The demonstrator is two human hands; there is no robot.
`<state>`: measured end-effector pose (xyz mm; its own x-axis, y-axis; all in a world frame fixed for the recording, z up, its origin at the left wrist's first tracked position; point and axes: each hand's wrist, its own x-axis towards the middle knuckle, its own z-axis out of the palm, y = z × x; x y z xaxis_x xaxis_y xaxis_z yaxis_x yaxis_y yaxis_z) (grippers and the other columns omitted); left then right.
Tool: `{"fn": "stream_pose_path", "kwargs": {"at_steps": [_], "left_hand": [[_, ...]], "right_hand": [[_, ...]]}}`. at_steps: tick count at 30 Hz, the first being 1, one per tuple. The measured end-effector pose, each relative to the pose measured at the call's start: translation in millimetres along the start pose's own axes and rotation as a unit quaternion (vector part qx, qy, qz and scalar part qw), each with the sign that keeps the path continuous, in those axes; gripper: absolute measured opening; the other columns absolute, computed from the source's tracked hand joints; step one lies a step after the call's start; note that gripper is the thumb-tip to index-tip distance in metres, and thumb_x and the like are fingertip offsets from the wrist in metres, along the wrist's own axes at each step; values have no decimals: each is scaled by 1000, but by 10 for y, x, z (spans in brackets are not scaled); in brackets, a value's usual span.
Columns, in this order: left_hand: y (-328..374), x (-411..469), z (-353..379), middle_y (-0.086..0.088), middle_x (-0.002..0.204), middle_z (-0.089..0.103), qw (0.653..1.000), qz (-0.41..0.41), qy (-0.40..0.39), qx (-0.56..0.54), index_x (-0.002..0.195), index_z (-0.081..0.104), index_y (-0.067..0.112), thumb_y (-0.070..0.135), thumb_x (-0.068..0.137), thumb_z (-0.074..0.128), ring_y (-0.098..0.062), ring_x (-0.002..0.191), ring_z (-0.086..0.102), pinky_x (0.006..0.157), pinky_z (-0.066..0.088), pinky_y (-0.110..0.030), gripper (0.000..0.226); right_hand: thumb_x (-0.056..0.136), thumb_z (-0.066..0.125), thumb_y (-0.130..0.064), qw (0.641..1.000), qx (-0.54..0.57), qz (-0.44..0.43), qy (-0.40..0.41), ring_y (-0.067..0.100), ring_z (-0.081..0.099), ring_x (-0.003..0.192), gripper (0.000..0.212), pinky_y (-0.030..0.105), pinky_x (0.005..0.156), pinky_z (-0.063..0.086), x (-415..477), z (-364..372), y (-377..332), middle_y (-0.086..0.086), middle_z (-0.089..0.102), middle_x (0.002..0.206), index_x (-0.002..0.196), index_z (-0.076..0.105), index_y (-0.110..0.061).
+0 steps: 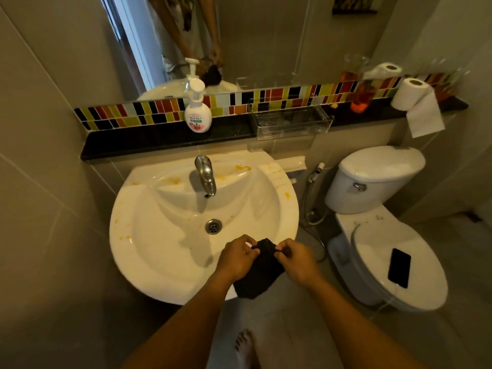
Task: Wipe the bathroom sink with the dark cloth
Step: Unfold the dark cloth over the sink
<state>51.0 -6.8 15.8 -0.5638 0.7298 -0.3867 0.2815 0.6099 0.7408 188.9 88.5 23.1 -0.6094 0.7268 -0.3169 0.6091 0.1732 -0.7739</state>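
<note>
Sink (149, 235): white ceramic, rounded basin, wall-mounted below a dark ledge. Chrome faucet (205, 174) at the back centre, spout angled down into the bowl. Metal drain (213, 226) open at the bowl's low point. Yellow-orange stains (242, 167) scattered on the back deck either side of the faucet, along the right rim, and on the left rim. Bowl interior looks mostly clean.

Dark cloth (259, 272): black, soft, bunched, hanging loosely over the sink's front right rim. Its top edge is pinched on both sides; the lower part droops past the rim.
</note>
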Motion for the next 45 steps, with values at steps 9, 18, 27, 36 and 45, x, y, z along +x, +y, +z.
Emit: {"fn": "stream_pose_path", "kwargs": {"at_steps": [9,18,27,36,45], "left_hand": [[201,-574,-13,-6,81,67,987,2,-12,-160,84,67,17,44,94,50,-20,75,60,79,49,-35,34],[387,-733,-194,-12,87,71,988,14,12,-154,89,73,14,21,90,61,-21,79,66,81,52,-31,14],[659,-734,-597,-9,81,63,993,60,76,-66,84,67,6,15,87,54,-24,76,58,74,50,-35,16],[1229,-833,-759,-12,91,60,985,164,13,-43,94,63,11,12,94,46,-20,84,54,75,45,-30,17],[1752,-868,-524,-4,94,62,964,224,-105,99,84,66,25,22,95,46,-20,93,57,88,47,-35,23]], "right_hand": [[86,66,-8,982,184,39,-8,21,62,88,10,23,61,49,-389,-106,-356,4,65,91,93,67,-14],[86,66,-7,989,143,17,16,18,62,83,15,22,65,49,-603,-285,-473,7,67,92,100,70,-6],[86,65,-9,989,-13,21,146,23,65,87,7,29,69,50,-722,-786,-83,9,70,92,87,68,-15],[88,59,-18,949,-276,145,-52,29,62,108,30,27,78,46,-960,-1033,289,11,65,112,114,64,-3],[88,65,-25,993,77,-91,-7,22,51,124,55,37,98,47,-842,-1019,-238,2,52,133,139,44,-28]]}}
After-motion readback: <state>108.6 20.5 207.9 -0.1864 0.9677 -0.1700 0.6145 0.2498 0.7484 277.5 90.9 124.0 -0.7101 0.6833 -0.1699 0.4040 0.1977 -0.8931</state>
